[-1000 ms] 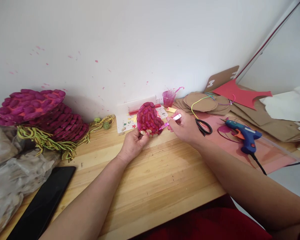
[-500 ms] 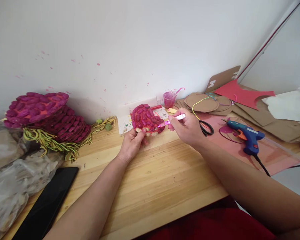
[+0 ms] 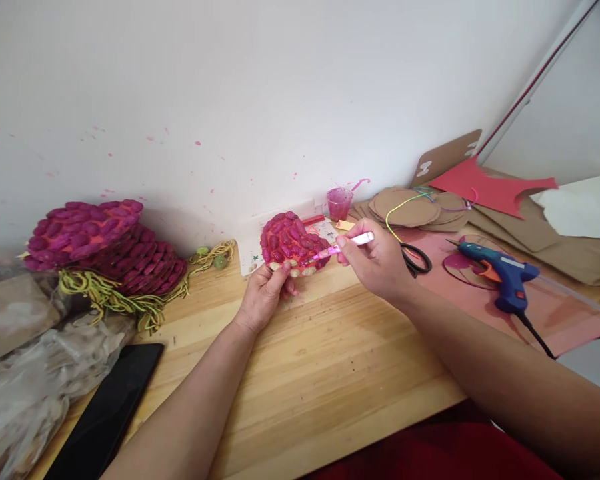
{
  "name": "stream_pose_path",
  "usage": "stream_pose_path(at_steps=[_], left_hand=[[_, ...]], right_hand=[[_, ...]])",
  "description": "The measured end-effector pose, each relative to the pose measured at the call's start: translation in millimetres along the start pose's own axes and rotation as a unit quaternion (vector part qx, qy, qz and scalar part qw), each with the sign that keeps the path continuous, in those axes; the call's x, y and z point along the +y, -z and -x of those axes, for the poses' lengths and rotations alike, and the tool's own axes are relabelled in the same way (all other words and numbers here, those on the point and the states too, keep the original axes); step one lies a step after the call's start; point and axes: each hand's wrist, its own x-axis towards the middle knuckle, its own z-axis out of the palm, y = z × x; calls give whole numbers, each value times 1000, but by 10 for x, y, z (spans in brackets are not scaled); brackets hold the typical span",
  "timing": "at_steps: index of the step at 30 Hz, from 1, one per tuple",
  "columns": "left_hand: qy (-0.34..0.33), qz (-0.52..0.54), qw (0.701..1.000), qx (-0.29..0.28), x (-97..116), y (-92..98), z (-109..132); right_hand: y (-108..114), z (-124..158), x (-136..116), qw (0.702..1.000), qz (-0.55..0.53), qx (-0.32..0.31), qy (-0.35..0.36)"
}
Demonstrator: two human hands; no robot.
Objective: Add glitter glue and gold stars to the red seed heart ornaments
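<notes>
My left hand (image 3: pixel 261 295) is gripping the lumpy magenta disc (image 3: pixel 286 239) by its near edge, where a few lumps are showing pale. My right hand (image 3: pixel 380 259) is pinching a white-handled brush (image 3: pixel 363 239), its pink tip touching the disc. I am holding the disc tilted over the bench (image 3: pixel 305 360), between a stack of similar discs (image 3: pixel 87 230) on my left and a blue glue gun (image 3: pixel 509 270) on my right.

A blue glue gun (image 3: pixel 510 277) on a pink sheet (image 3: pixel 473 310), black scissors (image 3: pixel 425 256) near the sheet's left edge, cardboard circles (image 3: pixel 405 207) piled by the white wall (image 3: pixel 280 87), a red cutout (image 3: pixel 493 187) over brown cardboard (image 3: pixel 513 230), a black phone (image 3: pixel 107 410) beside a plastic bag (image 3: pixel 80 373) at left.
</notes>
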Motion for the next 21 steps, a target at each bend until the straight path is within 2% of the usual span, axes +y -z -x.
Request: stream_pose_path(at_steps=[3,7,17,21], left_hand=[[1,-2,1000,-2,-4,5,2],[-6,-15,1000,-7,-6,8,4],[-2,1,1000,-6,-33,17,-17],[0,-15,1000,0,-36,17,-15]], right_hand=[[6,-20,-8,1000,10,14,-14],[-6,-14,0,999,-35,4,12],[-6,-27,19,1000,-26,12,8],[-4,-6,44,1000,14,11,4]])
